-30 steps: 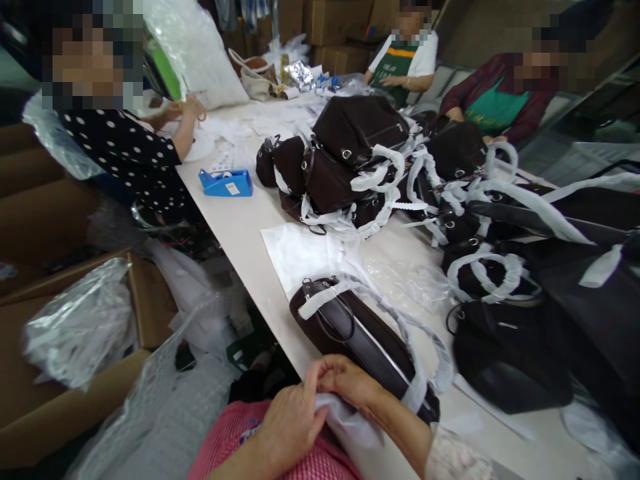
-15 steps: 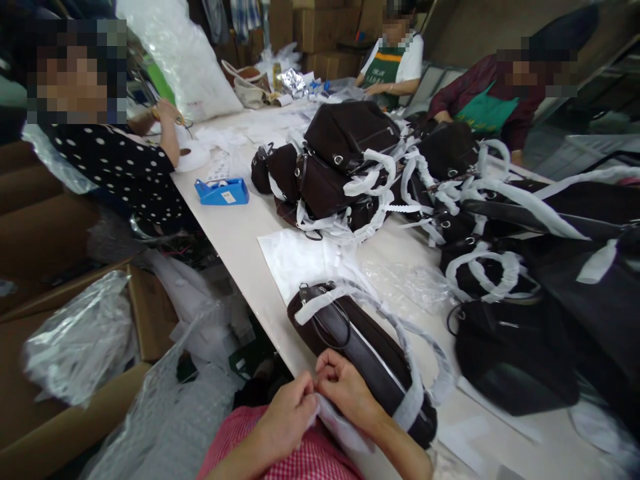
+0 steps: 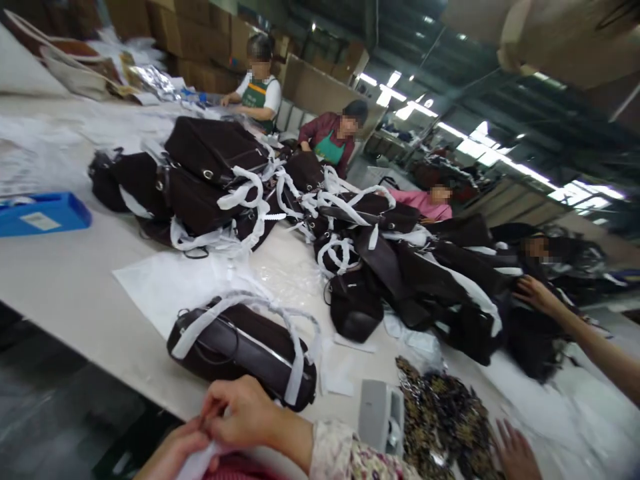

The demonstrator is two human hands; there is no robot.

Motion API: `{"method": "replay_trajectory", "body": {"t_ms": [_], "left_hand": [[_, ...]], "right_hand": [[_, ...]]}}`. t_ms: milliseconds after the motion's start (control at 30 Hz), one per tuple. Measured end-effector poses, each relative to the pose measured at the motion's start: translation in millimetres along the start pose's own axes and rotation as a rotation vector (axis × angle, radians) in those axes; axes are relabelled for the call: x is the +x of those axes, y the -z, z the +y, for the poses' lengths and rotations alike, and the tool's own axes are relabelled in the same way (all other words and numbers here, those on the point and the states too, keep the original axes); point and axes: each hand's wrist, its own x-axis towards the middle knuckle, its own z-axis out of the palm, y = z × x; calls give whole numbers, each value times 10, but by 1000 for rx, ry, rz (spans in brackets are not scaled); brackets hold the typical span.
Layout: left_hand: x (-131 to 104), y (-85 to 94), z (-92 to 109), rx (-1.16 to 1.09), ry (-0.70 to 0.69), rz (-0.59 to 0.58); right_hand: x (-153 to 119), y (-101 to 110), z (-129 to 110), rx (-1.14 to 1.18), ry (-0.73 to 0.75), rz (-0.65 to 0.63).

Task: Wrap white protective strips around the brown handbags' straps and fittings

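Note:
My left hand (image 3: pixel 183 443) is closed at the bottom of the view, its fingers pinching a thin white sheet (image 3: pixel 200 461), perhaps tissue or film. Fingertips touching it, my right hand (image 3: pixel 245 413) is closed on the same sheet; its fingers partly hide the pinch. Just beyond my hands lies a dark brown handbag (image 3: pixel 260 353) on its side, with a zip along it and its handles (image 3: pixel 295 373) wrapped in white. Under its far side is a white sheet of paper (image 3: pixel 160 287) on the table.
Wrapped-handle dark bags (image 3: pixel 200 180) are heaped across the table (image 3: pixel 125 340). A blue tape dispenser (image 3: pixel 47 215) stands left. At right are a grey box (image 3: pixel 377 413), a pile of small metallic pieces (image 3: pixel 445 420) and a co-worker's hands (image 3: pixel 537 293). Other people work behind.
My view has swung to the right, bringing the metallic pieces and more co-workers into sight. Both hands still hold the white sheet close together, near the handbag.

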Motion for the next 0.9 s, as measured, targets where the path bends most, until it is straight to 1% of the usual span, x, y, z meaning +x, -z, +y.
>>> {"method": "replay_trajectory", "body": {"t_ms": [33, 100, 167, 200, 233, 333, 467, 667, 767, 900], "left_hand": [[5, -15, 15, 2, 11, -9], [-59, -78, 42, -14, 5, -36], [-143, -150, 76, -59, -17, -79], [-169, -175, 97, -88, -7, -88], [-184, -188, 119, -120, 7, -67], [-207, -169, 178, -157, 13, -67], [-252, -117, 202, -186, 7, -106], [-237, -88, 206, -274, -4, -275], [-228, -76, 261, -318, 46, -354], [-267, -88, 383, -258, 129, -510]], "right_hand": [[-19, 40, -8, -53, 58, -23], [-113, 122, -74, -144, 188, -72], [-232, 201, -123, -162, 279, -90], [-282, 234, -121, -124, 291, -78], [-322, 257, -102, -70, 272, -58], [-397, 269, -26, 56, 251, -94], [-460, 215, -33, 94, 279, -41], [-448, 215, -101, 4, 372, 0], [-429, 260, -102, -20, 404, 26], [-445, 335, -140, -60, 407, 32]]}}
